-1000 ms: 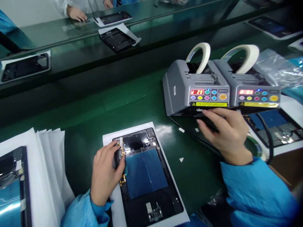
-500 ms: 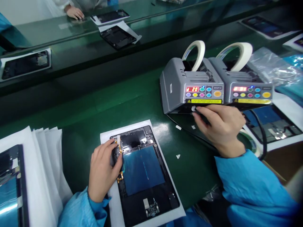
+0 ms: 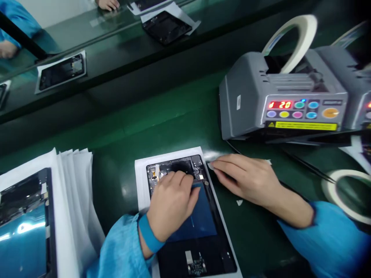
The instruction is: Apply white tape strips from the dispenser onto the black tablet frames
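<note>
In front of me an opened tablet (image 3: 203,251) lies on a white sheet (image 3: 142,170), its dark inside and blue film-covered battery (image 3: 203,220) showing. My left hand (image 3: 174,200) rests over its upper half with fingers curled down. The fingertips are hidden, so I cannot make out what they hold, if anything. My right hand (image 3: 249,177) is closed in a pinch on a small whitish piece of tape (image 3: 210,166), just beside the tablet's upper right edge. A small white scrap (image 3: 239,202) lies on the green table below that hand.
A grey tape dispenser (image 3: 243,96) carrying a tape roll (image 3: 301,42) stands at right, beside a second dispenser (image 3: 359,85). Another tape roll (image 3: 330,189) lies below. At left, another open tablet (image 3: 26,239) sits by white sheets (image 3: 78,193). Tablets (image 3: 168,27) line the raised ledge behind.
My right hand has come from the dispenser's front to the tablet's right edge, with the tape piece. My left hand has moved right over the tablet and curled. The view has shifted.
</note>
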The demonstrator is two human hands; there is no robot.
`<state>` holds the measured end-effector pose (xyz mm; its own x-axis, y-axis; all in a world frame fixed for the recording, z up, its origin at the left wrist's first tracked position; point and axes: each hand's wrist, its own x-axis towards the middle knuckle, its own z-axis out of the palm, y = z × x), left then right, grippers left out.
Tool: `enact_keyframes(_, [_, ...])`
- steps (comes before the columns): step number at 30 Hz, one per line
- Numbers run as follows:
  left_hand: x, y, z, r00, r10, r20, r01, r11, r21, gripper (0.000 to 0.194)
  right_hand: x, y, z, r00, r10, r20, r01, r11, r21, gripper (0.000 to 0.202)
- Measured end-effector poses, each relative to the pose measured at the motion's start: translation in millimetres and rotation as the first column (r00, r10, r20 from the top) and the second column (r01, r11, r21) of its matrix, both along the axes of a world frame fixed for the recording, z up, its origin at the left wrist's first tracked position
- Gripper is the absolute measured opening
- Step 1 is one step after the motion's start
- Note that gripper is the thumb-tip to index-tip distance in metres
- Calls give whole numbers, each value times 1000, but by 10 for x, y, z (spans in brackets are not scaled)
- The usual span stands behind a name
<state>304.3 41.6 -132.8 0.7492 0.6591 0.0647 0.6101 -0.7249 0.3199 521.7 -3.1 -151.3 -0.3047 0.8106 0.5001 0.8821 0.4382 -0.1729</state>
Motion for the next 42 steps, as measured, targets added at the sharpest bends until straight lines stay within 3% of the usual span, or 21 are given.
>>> enact_keyframes(4, [144, 66, -86, 1000, 9, 4, -9, 999, -34, 12, -36, 32, -129, 999, 10, -39, -11, 1000, -10, 10])
enact_keyframes(15, [134, 85, -204, 974, 62, 219, -48, 996, -69, 12, -146, 64, -173, 999, 28, -26, -30, 998, -51, 9])
enact_keyframes(35, [113, 74, -242, 979, 52, 198, -35, 995, -88, 13, -212, 56, -109, 997, 22, 69, -15, 996, -89, 5])
enact_keyframes(42, [98, 60, -225, 978, 75, 193, -56, 993, -104, 10, -255, 70, -93, 997, 28, 77, -20, 995, -95, 20])
